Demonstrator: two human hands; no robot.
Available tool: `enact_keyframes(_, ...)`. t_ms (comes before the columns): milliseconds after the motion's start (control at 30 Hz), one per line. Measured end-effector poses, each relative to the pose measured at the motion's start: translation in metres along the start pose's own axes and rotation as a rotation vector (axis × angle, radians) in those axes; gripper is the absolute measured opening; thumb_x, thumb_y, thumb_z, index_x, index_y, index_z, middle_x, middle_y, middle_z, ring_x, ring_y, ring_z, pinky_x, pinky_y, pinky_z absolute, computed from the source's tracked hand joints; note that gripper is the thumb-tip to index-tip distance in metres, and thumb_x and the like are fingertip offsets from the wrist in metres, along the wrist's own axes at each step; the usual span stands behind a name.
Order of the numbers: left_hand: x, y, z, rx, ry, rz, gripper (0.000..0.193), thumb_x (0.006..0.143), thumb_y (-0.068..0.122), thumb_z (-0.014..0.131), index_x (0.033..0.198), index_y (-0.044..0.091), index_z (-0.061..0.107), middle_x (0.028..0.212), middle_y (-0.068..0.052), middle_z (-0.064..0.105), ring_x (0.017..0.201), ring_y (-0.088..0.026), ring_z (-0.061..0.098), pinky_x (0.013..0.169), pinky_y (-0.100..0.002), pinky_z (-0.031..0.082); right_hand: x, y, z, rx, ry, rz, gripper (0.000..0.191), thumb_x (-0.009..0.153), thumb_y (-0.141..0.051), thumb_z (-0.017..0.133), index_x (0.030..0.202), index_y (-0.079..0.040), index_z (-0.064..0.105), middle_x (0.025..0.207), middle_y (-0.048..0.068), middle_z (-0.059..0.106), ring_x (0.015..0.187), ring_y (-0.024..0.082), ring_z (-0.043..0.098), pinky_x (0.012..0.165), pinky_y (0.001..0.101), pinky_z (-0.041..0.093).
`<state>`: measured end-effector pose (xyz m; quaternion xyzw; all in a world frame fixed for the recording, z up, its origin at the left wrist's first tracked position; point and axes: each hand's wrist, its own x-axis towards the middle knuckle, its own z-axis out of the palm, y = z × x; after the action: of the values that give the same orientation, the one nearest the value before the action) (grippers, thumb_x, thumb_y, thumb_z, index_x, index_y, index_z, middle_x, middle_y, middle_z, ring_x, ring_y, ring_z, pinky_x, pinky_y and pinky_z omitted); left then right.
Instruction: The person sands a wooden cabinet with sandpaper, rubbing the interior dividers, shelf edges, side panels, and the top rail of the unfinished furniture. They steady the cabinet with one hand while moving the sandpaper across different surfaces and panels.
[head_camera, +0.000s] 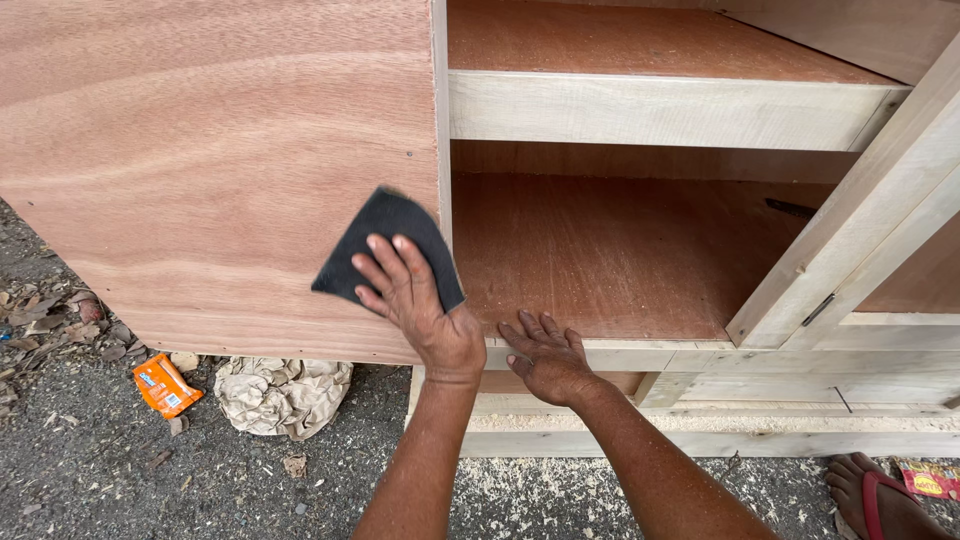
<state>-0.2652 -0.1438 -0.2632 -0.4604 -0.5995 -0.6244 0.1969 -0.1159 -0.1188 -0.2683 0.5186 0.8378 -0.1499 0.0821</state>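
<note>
- Sawdust (560, 485) lies pale over the gravel ground (90, 480) at the foot of the cabinet, and a bare foot in a red sandal (880, 495) shows at the lower right corner.
- Litter sits on the ground to the left: a crumpled paper bag (283, 394), an orange wrapper (166, 386) just beside it, and dry leaves (50, 320) further left.
- Right hand (548, 360) rests flat on the cabinet's front rail (620, 352), fingers spread and straight, gripping nothing.
- Left hand (420, 305) presses a dark sheet of sandpaper (385, 240) against the plywood door (210, 150), near its lower right edge; the fingers lie open and flat on the sheet, not curled round it.
- Door surface looks smooth and even in colour, but I cannot tell which parts have been rubbed; judging by the sawdust below, some sanding is already done.
- Open compartment (600, 250) behind the hands has a reddish plywood floor, with a pale shelf rail (660, 108) above it and a second, pale-framed door (850, 230) swung open on the right.
- Pale framing is bare wood; no finish shows anywhere, so much work seems left.
</note>
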Motion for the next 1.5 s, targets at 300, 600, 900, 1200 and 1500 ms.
enact_keyframes(300, -0.01, -0.017, -0.048, 0.328, -0.514, 0.495, 0.079, 0.086, 0.012, 0.062, 0.16, 0.029, 0.041, 0.172, 0.003, 0.023, 0.159, -0.026, -0.001, 0.123, -0.062, -0.012, 0.008, 0.0, 0.004, -0.041, 0.005, 0.032, 0.065, 0.105, -0.052, 0.033, 0.164, -0.036, 0.009, 0.175, -0.006, -0.007, 0.159, 0.02, -0.01, 0.128, 0.0521, -0.004)
enact_keyframes(600, 0.073, 0.034, -0.017, 0.473, -0.261, 0.53, 0.087, 0.087, 0.009, 0.06, 0.167, 0.031, 0.034, 0.175, 0.008, 0.018, 0.162, -0.023, 0.002, 0.129, -0.058, -0.008, 0.008, -0.001, -0.001, -0.018, -0.014, 0.048, 0.061, 0.106, -0.052, 0.03, 0.163, -0.042, 0.011, 0.174, -0.006, -0.004, 0.16, 0.021, -0.007, 0.13, 0.0518, -0.002)
enact_keyframes(900, 0.051, 0.028, -0.065, 0.756, -0.647, 0.843, 0.073, 0.095, 0.03, 0.043, 0.164, 0.014, 0.027, 0.174, -0.001, 0.011, 0.158, -0.017, 0.002, 0.126, -0.047, -0.006, 0.011, -0.003, -0.005, -0.039, -0.05, 0.075, 0.062, 0.104, -0.055, 0.027, 0.164, -0.041, 0.014, 0.174, -0.007, -0.003, 0.16, 0.021, -0.007, 0.13, 0.053, 0.0)
enact_keyframes(1200, 0.11, 0.076, -0.062, 0.863, -0.568, 0.83, 0.075, 0.091, 0.026, 0.042, 0.162, 0.009, 0.027, 0.172, -0.009, 0.009, 0.156, -0.023, -0.004, 0.121, -0.051, -0.012, 0.02, 0.001, -0.022, 0.416, -0.04, 0.103, 0.064, 0.104, -0.06, 0.019, 0.161, -0.032, 0.029, 0.168, 0.003, 0.028, 0.157, 0.025, 0.021, 0.129, 0.0494, 0.021)
enact_keyframes(1500, 0.183, 0.103, -0.05, 0.863, -0.369, 0.907, 0.066, 0.098, 0.031, 0.04, 0.161, 0.011, 0.036, 0.173, -0.007, 0.017, 0.159, -0.023, -0.001, 0.125, -0.05, -0.011, 0.0, -0.04, -0.15, 1.559, 0.446, -0.168, 0.076, 0.103, -0.057, 0.013, 0.154, -0.006, 0.038, 0.155, 0.019, 0.048, 0.147, 0.032, 0.042, 0.123, 0.0488, 0.03)
